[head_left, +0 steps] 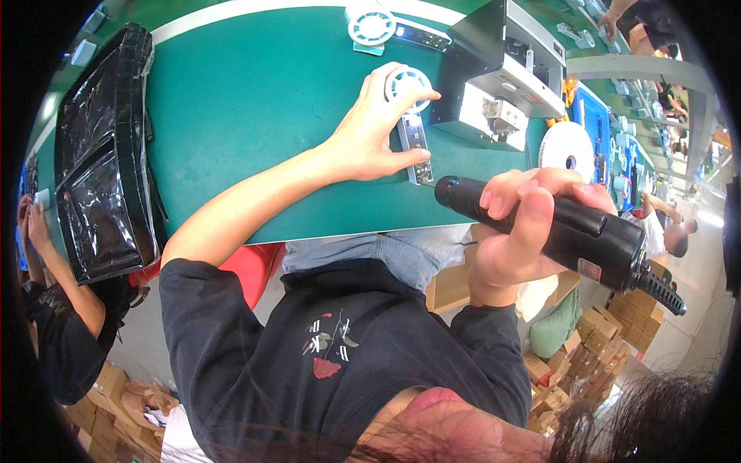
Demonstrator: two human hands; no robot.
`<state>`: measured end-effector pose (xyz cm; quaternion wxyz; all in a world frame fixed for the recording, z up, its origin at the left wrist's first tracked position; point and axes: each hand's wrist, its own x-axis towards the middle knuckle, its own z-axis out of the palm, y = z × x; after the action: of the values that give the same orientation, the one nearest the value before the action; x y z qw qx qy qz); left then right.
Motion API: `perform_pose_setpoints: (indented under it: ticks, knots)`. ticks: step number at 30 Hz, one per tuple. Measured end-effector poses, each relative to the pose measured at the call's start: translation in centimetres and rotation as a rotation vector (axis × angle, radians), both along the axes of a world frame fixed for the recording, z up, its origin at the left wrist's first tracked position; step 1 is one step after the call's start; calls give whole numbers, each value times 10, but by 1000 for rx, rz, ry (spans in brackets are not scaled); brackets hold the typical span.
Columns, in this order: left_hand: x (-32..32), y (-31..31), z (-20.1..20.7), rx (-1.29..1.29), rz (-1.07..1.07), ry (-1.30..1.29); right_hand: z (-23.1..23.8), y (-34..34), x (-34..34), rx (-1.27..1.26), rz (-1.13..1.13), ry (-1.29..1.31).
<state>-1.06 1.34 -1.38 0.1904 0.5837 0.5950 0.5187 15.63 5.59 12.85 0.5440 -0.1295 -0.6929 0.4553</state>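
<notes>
My left hand is wrapped round a small handheld fan at the table's near side. Its round white head shows between my fingers, and its grey handle lies with inner parts visible. My thumb presses on the handle near its lower end. My right hand grips a black electric screwdriver, held sideways with its cable end to the right. The screwdriver's tip points left at the handle's lower end; whether it touches a screw there I cannot make out.
A similar fan lies at the table's far edge. Right of it stands a grey-and-black box-shaped machine. A white reel and a blue tray are further right. At left is a black glossy bin on the green table. Other people work on both sides.
</notes>
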Motion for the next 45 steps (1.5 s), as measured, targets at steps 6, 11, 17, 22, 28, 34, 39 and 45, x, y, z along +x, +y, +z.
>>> perform_pose_setpoints:
  ticks: [6,11,17,22,28,34,39,45]
  knots:
    - [0,0,2,-17,0,-4,7,-1,8,-195,48,39]
    - [0,0,1,-31,4,0,3,3,5,-51,28,8]
    - [0,0,1,-21,3,5,1,4,4,-48,26,-5]
    - [-1,-4,1,-32,17,12,17,11,6,-184,-5,140]
    - [-2,0,2,15,14,31,63,102,18,238,-375,442]
    - [-3,4,0,53,22,23,69,119,6,255,-576,487]
    - [-3,1,1,39,20,24,65,133,-3,265,-519,523]
    - [-2,2,1,21,-2,1,67,123,15,356,-531,539]
